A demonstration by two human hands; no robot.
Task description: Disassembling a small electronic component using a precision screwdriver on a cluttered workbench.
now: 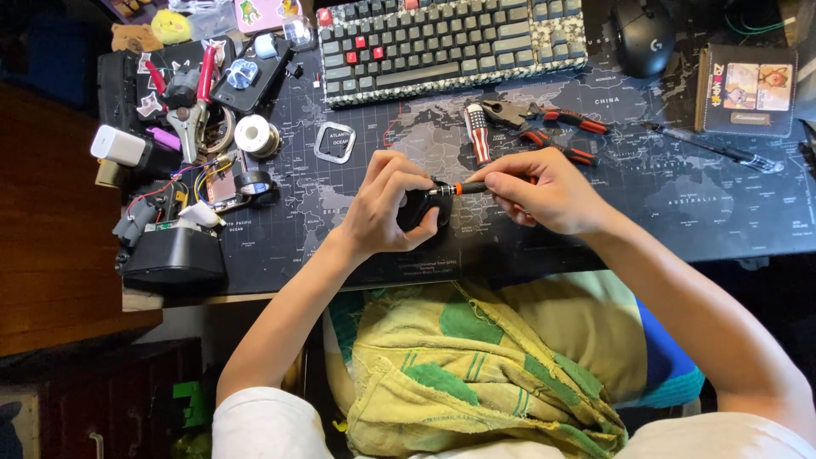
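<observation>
My left hand (387,208) grips a small black device (418,210) on the dark map-printed desk mat (697,204), fingers curled over its top. My right hand (544,191) pinches a small screwdriver with an orange and black handle (463,188). Its metal tip points left into the black device. Both hands meet near the middle of the mat's front edge. Most of the device is hidden under my left fingers.
A grey and red keyboard (450,42) and a black mouse (643,34) lie at the back. Red-handled pliers (552,123), a striped pocket tool (478,132), a solder spool (252,134), wires and gadgets crowd the left. A dark booklet (748,89) sits right.
</observation>
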